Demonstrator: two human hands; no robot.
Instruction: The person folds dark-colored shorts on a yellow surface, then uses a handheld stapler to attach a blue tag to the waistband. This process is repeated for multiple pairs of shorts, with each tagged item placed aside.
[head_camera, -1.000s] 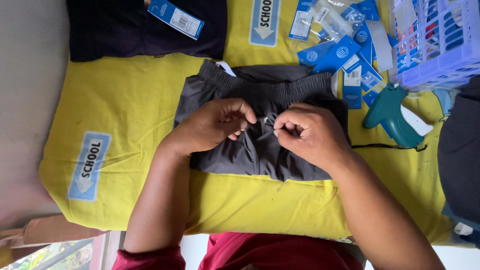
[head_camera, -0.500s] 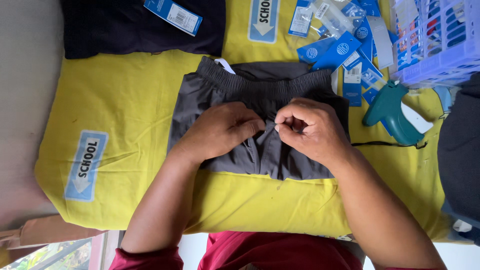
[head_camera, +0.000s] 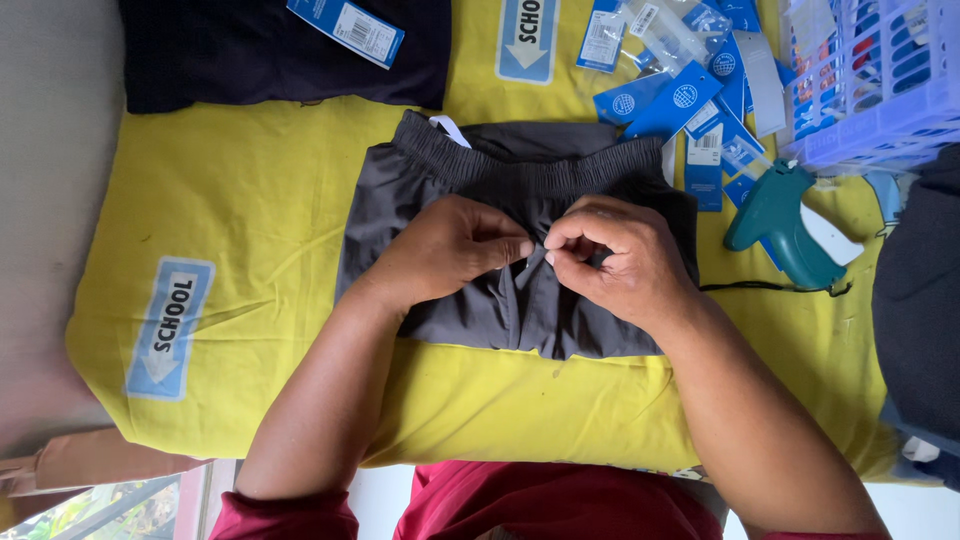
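The fingers (head_camera: 520, 247) of the left hand (head_camera: 450, 250) and those of the right hand (head_camera: 610, 255) are meeting tip to tip, closed in a pinch on a small fold of the grey shorts (head_camera: 520, 300); whether something tiny is sitting between them I cannot tell. The shorts are lying flat in the middle of the yellow cloth (head_camera: 230, 200), waistband on the far side. To do this well, the pinch should be staying small and the fabric around it flat and untwisted.

Counting outward: one pair of grey shorts, one green tagging gun (head_camera: 780, 225) just right of the hands, one dark garment (head_camera: 270, 50) far left carrying one blue tag (head_camera: 345, 30), a loose heap of blue tags (head_camera: 690, 90) too overlapped to count, and one lilac basket (head_camera: 880, 80) far right.
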